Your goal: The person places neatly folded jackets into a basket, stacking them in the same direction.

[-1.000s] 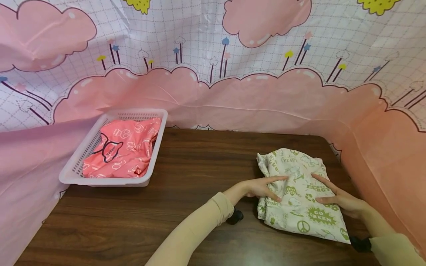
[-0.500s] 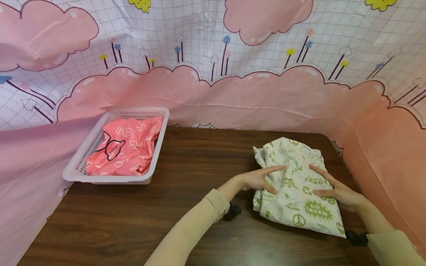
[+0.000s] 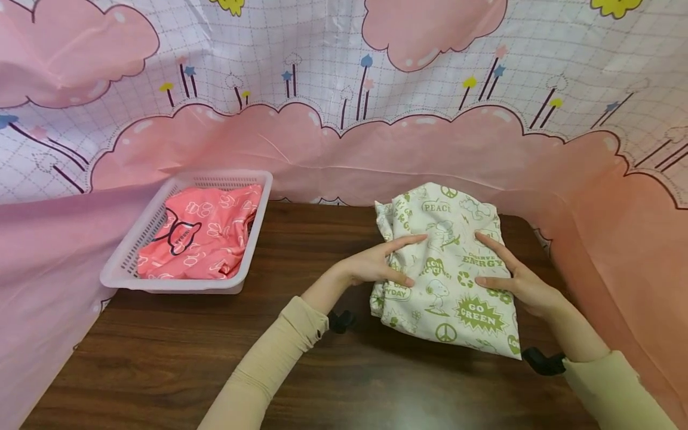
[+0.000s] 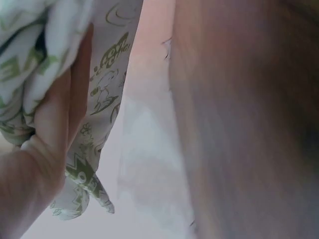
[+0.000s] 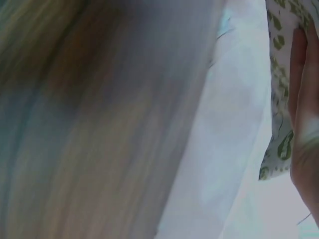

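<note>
A folded white cloth (image 3: 446,269) with green cartoon and slogan prints is held up off the table, right of the middle in the head view. At its left side, my left hand (image 3: 374,263) grips it, with thumb and a finger spread on top and the other fingers hidden. My right hand (image 3: 529,288) holds the opposite side in the same manner. In the left wrist view the cloth (image 4: 107,69) hangs in loose layers around the left hand (image 4: 55,114). Only a strip of cloth (image 5: 278,89) shows beside the right hand (image 5: 306,104) in the right wrist view.
A white plastic basket (image 3: 257,230) stands at the back left of the dark wooden table (image 3: 177,352). Inside it lies a pink printed cloth (image 3: 206,233). Patterned curtain (image 3: 333,161) surrounds the table at the back and sides.
Both hands have moved left and away from me with the folded cloth, which has risen off the table. The basket and the pink cloth stay in place.
</note>
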`<act>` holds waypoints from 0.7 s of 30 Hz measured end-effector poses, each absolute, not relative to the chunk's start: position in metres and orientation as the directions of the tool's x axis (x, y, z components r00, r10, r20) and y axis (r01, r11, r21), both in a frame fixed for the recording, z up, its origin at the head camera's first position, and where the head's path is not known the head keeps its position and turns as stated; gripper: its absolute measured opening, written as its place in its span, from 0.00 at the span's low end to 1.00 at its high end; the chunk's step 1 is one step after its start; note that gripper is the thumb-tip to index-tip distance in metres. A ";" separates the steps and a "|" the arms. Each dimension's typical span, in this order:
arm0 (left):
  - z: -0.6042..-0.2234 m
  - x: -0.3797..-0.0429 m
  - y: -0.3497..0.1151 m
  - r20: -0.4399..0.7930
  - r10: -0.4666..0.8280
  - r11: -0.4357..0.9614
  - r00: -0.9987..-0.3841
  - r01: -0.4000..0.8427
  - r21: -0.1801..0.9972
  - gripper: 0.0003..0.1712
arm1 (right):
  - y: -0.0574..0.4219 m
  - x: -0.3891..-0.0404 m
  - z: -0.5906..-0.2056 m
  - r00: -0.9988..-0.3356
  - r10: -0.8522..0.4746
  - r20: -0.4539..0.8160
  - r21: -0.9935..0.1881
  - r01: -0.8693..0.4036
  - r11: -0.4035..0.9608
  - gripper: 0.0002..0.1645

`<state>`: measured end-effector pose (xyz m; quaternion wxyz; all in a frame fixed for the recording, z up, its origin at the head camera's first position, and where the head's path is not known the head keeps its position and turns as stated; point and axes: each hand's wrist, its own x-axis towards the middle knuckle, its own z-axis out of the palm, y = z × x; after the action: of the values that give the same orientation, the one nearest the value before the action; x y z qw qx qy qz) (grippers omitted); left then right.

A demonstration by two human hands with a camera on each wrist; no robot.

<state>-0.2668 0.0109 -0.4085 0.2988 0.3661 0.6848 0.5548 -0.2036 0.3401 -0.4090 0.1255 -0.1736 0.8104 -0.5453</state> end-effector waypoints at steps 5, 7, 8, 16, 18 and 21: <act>-0.383 -0.267 -0.028 -0.022 0.817 0.149 -0.577 0.174 0.973 0.49 | 0.306 -0.212 -0.398 -0.905 -0.424 0.015 -0.940 -0.158 0.303 0.53; -0.374 -0.268 -0.041 -0.022 0.810 0.168 -0.586 0.194 0.967 0.49 | 0.294 -0.215 -0.393 -0.905 -0.424 0.028 -0.941 -0.167 0.294 0.52; -0.370 -0.268 -0.048 -0.026 0.806 0.176 -0.592 0.197 0.965 0.50 | 0.287 -0.216 -0.391 -0.906 -0.422 0.033 -0.942 -0.170 0.290 0.52; -0.340 -0.272 -0.101 -0.069 0.736 0.272 -0.674 0.201 0.941 0.50 | 0.233 -0.240 -0.379 -0.901 -0.428 0.068 -0.958 -0.179 0.224 0.50; -0.335 -0.274 -0.117 -0.070 0.712 0.310 -0.699 0.224 0.924 0.51 | 0.218 -0.248 -0.377 -0.901 -0.428 0.070 -0.964 -0.172 0.203 0.49; -0.327 -0.278 -0.142 -0.086 0.668 0.376 -0.739 0.236 0.896 0.51 | 0.192 -0.260 -0.377 -0.898 -0.433 0.071 -0.974 -0.157 0.166 0.48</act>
<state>-0.2781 -0.1419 -0.3271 0.2242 0.2829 0.7987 0.4814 -0.2602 0.1917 -0.3767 0.1123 -0.1954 0.7552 -0.6155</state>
